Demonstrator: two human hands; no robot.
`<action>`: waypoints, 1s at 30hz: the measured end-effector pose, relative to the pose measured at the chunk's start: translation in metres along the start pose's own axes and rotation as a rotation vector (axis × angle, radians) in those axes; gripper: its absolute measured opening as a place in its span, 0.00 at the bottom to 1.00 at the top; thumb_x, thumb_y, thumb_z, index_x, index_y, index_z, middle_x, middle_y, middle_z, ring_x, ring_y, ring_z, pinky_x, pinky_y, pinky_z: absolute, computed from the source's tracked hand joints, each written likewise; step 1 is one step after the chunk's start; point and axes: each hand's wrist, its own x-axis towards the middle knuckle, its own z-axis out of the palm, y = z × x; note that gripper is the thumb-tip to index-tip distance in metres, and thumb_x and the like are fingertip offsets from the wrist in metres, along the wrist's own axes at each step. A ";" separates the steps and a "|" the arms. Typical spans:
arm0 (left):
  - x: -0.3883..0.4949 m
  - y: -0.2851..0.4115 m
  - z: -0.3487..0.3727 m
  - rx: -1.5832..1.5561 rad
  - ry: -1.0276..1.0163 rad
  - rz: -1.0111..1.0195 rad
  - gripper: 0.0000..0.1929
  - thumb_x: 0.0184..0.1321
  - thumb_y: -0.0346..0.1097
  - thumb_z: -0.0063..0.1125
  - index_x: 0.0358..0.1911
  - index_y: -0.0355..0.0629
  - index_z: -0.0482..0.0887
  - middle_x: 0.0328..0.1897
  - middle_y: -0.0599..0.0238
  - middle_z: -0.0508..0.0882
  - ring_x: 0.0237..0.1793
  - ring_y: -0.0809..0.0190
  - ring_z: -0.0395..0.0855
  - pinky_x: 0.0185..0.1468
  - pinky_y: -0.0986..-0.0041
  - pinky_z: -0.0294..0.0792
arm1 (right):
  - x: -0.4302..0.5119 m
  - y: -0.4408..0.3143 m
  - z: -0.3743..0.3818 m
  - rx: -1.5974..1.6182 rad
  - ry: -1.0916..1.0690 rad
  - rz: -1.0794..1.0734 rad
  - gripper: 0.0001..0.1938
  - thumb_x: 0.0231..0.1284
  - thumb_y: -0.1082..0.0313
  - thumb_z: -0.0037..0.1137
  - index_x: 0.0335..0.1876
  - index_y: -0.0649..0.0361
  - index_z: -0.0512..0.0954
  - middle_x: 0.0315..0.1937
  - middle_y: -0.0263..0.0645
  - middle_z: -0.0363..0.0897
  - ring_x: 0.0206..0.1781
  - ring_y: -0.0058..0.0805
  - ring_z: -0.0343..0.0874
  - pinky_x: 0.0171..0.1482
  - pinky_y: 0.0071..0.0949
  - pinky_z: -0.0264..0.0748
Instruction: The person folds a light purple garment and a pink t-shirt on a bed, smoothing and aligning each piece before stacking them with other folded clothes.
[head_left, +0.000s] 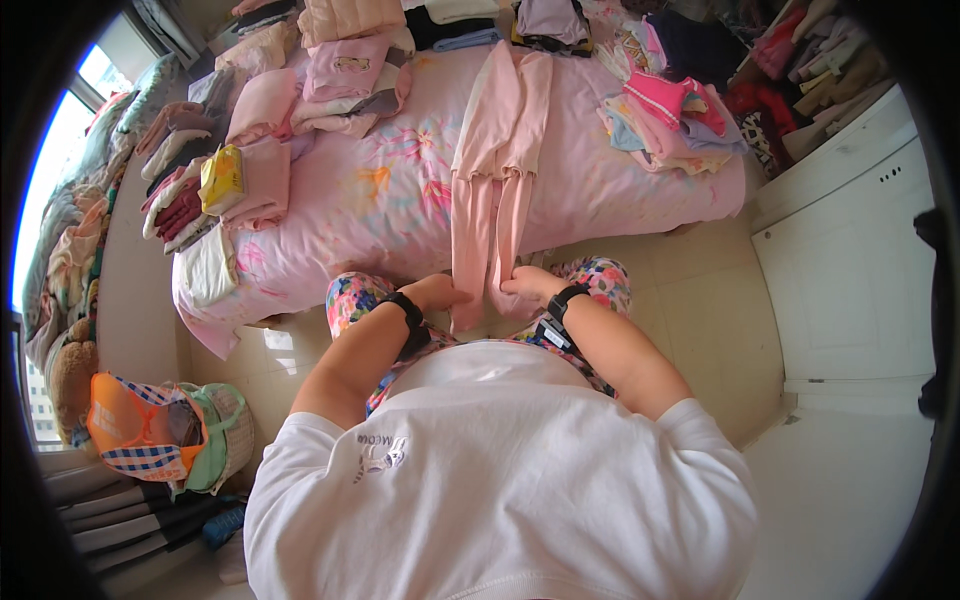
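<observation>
Pale pink leggings or long pants (501, 135) lie lengthwise across the bed, with a ruffled or layered edge partway along. Their two lower legs hang over the near edge toward me. My left hand (441, 292) grips the end of the left leg, and my right hand (534, 285) grips the end of the right leg. Both hands are just past the bed's edge, above my knees in flowered pants. A black band circles each wrist. The flowered pink bedspread (337, 247) lies under the garment.
Folded clothes (259, 105) in several stacks line the bed's left side, with a yellow tissue pack (223, 180) on one. Another clothes pile (667, 124) sits at right. A white cabinet (847, 247) stands at right. An orange bag (142, 427) is on the floor at left.
</observation>
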 end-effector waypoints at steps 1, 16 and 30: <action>-0.003 0.003 0.001 -0.074 -0.017 0.018 0.17 0.63 0.41 0.59 0.48 0.34 0.83 0.43 0.61 0.86 0.40 0.62 0.85 0.46 0.70 0.76 | -0.001 -0.001 0.002 -0.103 0.027 0.002 0.17 0.59 0.59 0.55 0.44 0.66 0.81 0.34 0.37 0.82 0.36 0.24 0.78 0.39 0.30 0.74; -0.046 0.015 -0.014 0.820 0.024 0.026 0.21 0.56 0.48 0.60 0.46 0.39 0.85 0.39 0.54 0.88 0.37 0.52 0.86 0.42 0.63 0.76 | -0.001 -0.023 0.020 -0.319 -0.137 0.112 0.12 0.57 0.61 0.56 0.44 0.57 0.79 0.37 0.35 0.85 0.36 0.28 0.85 0.39 0.32 0.77; -0.005 0.070 -0.080 0.535 0.969 0.421 0.21 0.62 0.44 0.54 0.60 0.52 0.75 0.65 0.55 0.73 0.61 0.47 0.74 0.61 0.59 0.69 | 0.046 -0.037 -0.077 -0.603 0.704 -0.159 0.14 0.54 0.56 0.59 0.37 0.57 0.74 0.45 0.45 0.76 0.52 0.48 0.76 0.51 0.44 0.75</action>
